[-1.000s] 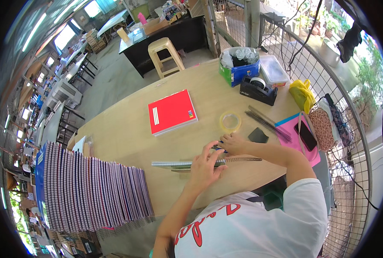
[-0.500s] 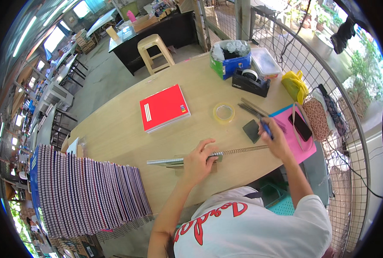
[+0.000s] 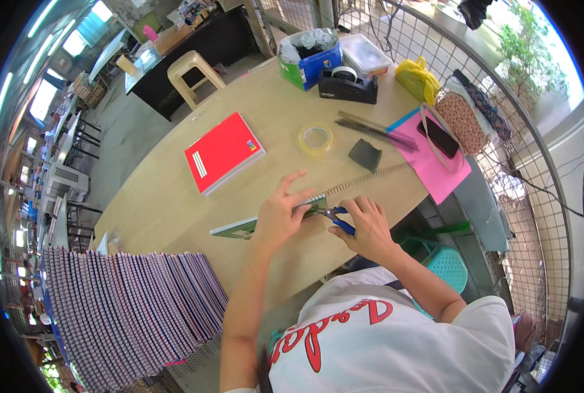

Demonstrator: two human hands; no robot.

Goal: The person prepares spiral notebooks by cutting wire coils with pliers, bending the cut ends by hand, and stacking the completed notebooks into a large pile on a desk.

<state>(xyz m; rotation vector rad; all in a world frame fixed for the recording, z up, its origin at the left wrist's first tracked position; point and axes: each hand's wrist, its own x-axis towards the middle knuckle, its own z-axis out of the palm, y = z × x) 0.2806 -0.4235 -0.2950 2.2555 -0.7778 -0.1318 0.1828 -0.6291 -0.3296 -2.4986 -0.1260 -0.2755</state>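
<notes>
gripping blue-handled pliers (image 3: 332, 214) in the right hand (image 3: 369, 229), fingers closed around the handles, nose toward the right end of a bound edge. pinching that same edge with the left hand (image 3: 277, 216), thumb low, forefinger raised and free. between both hands on the wooden table (image 3: 151, 203): green-covered spiral notebook (image 3: 234, 228), standing on a long edge, binding uppermost. trailing right from the binding: thin metal coil (image 3: 364, 179), over bare tabletop toward a pink folder (image 3: 439, 177).

probably light; likely stiff in the covers, looser in the pages, prone to tipping if left unsupported. best held by the bound edge, close to the pliers. coil probably springy, easily bent or snagged; best handled near the binding, not by the far tip.

just beyond: clear tape roll (image 3: 315, 139) and dark square pad (image 3: 365, 154). farther left, red notebook (image 3: 225, 152), lying flat.

hidden: middle of the green cover, behind the left hand and wrist. hard to make out: contact between plier tips and wire; cannot tell jaws parted from jaws together. also lost: far end of the coil, fading near the folder.
</notes>
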